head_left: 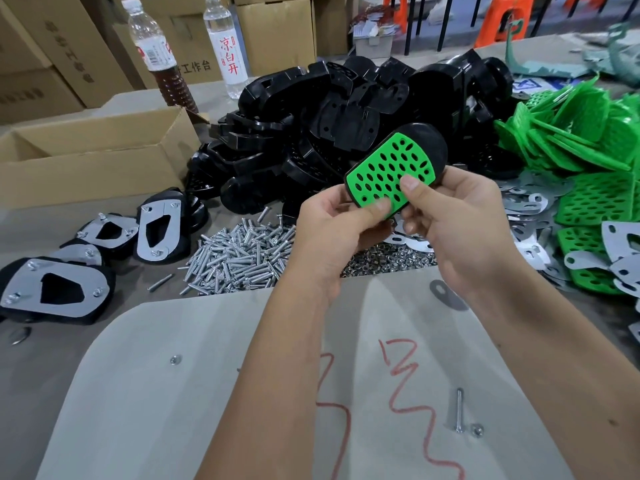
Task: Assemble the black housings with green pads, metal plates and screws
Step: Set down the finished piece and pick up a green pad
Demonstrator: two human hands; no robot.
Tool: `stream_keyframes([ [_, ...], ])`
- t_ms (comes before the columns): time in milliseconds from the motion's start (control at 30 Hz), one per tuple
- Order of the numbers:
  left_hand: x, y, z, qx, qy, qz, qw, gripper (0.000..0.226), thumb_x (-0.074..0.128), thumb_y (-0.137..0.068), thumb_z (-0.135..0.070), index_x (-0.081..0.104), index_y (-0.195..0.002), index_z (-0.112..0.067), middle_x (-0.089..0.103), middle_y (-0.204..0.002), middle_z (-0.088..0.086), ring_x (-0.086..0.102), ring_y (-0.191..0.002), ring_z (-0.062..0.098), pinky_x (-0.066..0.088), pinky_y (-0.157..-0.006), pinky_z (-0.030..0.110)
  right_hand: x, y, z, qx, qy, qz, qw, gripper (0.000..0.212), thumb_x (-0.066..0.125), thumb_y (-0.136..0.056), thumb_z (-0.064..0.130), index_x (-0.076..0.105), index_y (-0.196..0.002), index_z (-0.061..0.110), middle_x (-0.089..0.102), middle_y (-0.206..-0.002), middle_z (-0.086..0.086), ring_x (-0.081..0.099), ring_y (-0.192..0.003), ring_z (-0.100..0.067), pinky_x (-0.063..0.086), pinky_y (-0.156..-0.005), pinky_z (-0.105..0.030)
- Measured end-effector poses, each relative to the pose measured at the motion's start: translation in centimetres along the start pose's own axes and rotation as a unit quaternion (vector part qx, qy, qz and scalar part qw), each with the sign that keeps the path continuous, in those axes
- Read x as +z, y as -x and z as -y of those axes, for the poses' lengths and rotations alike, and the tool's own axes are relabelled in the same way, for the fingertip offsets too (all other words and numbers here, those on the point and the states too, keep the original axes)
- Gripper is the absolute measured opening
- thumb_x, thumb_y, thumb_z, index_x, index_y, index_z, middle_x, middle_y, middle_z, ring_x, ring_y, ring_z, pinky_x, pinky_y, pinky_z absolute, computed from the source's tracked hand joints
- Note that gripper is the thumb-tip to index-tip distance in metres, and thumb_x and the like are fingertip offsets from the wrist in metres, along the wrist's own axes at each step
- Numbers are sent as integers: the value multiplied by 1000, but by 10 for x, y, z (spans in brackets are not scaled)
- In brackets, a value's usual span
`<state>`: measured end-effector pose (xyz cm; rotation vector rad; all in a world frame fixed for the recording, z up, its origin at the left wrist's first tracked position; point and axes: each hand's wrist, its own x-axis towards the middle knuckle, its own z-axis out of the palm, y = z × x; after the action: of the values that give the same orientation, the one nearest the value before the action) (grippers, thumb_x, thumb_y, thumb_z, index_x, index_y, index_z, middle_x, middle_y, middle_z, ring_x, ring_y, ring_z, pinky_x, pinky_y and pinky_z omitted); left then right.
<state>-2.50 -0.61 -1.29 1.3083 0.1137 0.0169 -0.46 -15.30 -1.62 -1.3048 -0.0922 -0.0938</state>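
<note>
both thumbs are down on the pad (389,171): left hand (332,230) and right hand (460,223) each pinch it against the housing (427,143), held up over the surface (207,341). looks like the pad-seating step. next, i'd say, flip it and reach for a plate (526,202) on the right, then screws (239,254) from the pile just below. the housing's underside is hidden, so whether the pad sits fully home is hard to tell. finished units (55,289) lie left.
</note>
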Motion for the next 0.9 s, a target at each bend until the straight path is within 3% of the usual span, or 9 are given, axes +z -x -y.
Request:
stream_keyframes([
  [100, -2, -1, -1, 26, -16, -27, 999, 16, 74, -96, -20, 75, -109, -11, 79, -98, 6, 76, -84, 13, 65, -78, 36, 2, 0, -3, -10, 32, 8, 999, 7, 68, -98, 2, 73, -99, 7, 67, -67, -5, 53, -54, -13, 46, -49, -22],
  [167, -5, -1, -3, 41, -23, -33, 998, 13, 73, -97, -20, 76, -105, -10, 79, -91, 2, 77, -83, 14, 64, -72, 34, 3, 1, -4, -15, 42, 22, 999, 8, 68, -98, 2, 74, -98, 9, 66, -68, -7, 50, -53, -14, 44, -47, -22],
  [467, -9, -2, -8, 31, 1, -22, 999, 9, 71, -95, -11, 71, -94, -3, 76, -84, 11, 74, -73, 22, 60, -60, 33, 0, 0, -2, -9, 19, 59, 998, 6, 68, -98, 5, 74, -100, 6, 64, -63, 2, 47, -52, -10, 39, -45, -19],
  [633, -6, 0, -7, 49, 38, -11, 998, 6, 68, -97, -11, 70, -96, -4, 76, -84, 9, 73, -72, 20, 59, -59, 31, 0, 0, 1, -17, -10, 73, 997, 8, 70, -98, 8, 74, -104, 4, 63, -73, -5, 45, -55, -12, 38, -46, -20],
  [733, 3, 1, -3, 78, 58, -56, 994, 5, 69, -97, -7, 69, -99, -3, 75, -86, 10, 74, -73, 20, 61, -61, 32, 2, 1, -1, -6, -3, 55, 998, 11, 70, -99, 12, 75, -106, 6, 64, -78, -15, 47, -59, -16, 41, -52, -22],
  [800, 8, 3, 0, 85, 78, -90, 989, 6, 71, -95, -4, 67, -100, -2, 75, -89, 10, 75, -76, 19, 62, -65, 34, 3, 2, -2, 8, 17, 52, 998, 12, 70, -99, 14, 76, -108, 10, 72, -93, -23, 52, -71, -25, 46, -57, -24],
  [900, 12, 3, 1, 84, 95, -108, 986, 8, 71, -94, -2, 66, -92, -7, 75, -87, 6, 72, -74, 15, 58, -65, 27, 5, 4, -4, 13, 30, 53, 998, 12, 68, -101, 16, 79, -105, 15, 79, -104, -13, 61, -85, -28, 54, -65, -29],
])
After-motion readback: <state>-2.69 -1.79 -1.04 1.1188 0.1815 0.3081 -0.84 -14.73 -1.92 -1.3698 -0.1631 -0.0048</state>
